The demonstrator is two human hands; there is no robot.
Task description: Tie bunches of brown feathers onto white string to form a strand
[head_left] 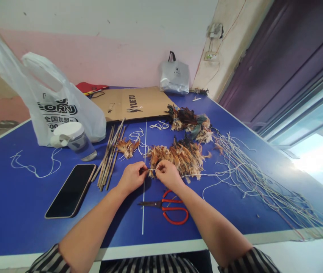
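My left hand [135, 176] and my right hand [168, 175] are close together over the blue table, each with its fingertips pinched. A white string [152, 169] is stretched between them, and a length of it trails off to the right from my right hand. Just beyond my hands lies a pile of brown feathers [178, 157], partly hidden by my right hand. Scissors [175, 207] with red handles lie below my hands, blades pointing left. A small feather bunch [127, 147] with loose white string sits a little farther off to the left.
Several thin sticks [108, 161], a phone [70, 191], a lidded plastic jug [77, 142] and a white plastic bag [56, 102] stand or lie on the left. Many loose strings [252, 176] spread rightward. Behind are darker feathers [191, 121], flat cardboard [133, 100] and a silver bag [174, 77].
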